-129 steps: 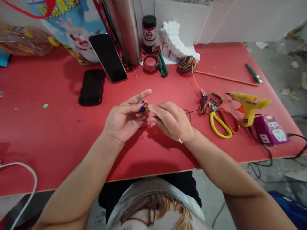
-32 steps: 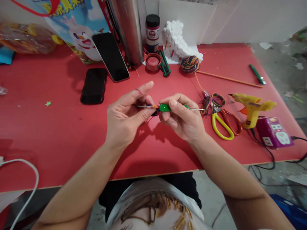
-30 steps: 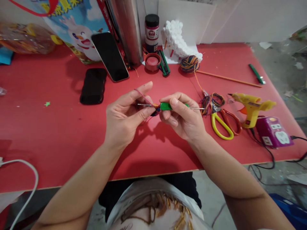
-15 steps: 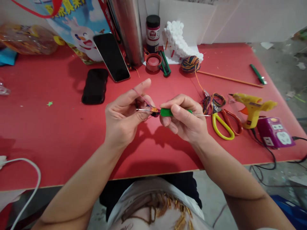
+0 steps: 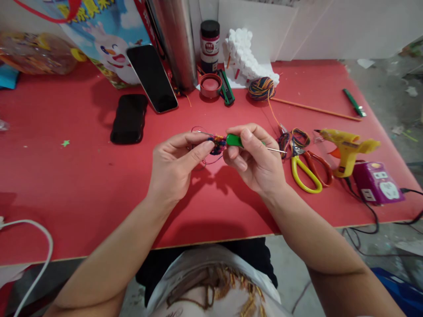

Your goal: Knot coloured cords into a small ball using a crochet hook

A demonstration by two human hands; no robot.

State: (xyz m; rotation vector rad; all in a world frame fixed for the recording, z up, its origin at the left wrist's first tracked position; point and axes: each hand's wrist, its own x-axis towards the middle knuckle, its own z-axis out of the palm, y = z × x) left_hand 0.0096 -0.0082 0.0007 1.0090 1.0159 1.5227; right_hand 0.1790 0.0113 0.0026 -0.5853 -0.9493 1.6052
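Between thumb and fingers, my left hand (image 5: 175, 163) pinches a small multicoloured crochet piece (image 5: 217, 144) in orange, blue and purple yarn. My right hand (image 5: 256, 158) is closed around the green handle of a crochet hook (image 5: 235, 140). The hook's thin metal shaft runs left through or behind the stitches, its tip showing above my left fingers; a second metal end sticks out to the right past my right hand. A loose purple strand loops about the left fingers and hangs below the piece. Both hands are raised above the red table (image 5: 82, 189).
Right of my hands lie tangled yarn, yellow-and-red-handled scissors (image 5: 307, 176), a yellow glue gun (image 5: 348, 147) and a purple power socket (image 5: 378, 182). Behind are a yarn ball (image 5: 261, 89), a stick (image 5: 317, 108), a green cutter (image 5: 226, 88), two phones (image 5: 128, 119) and a steel flask (image 5: 178, 44).
My left index finger has come down from its raised position onto the crochet piece. The piece and hook have risen slightly and shifted right, and the yarn has slackened into loops.
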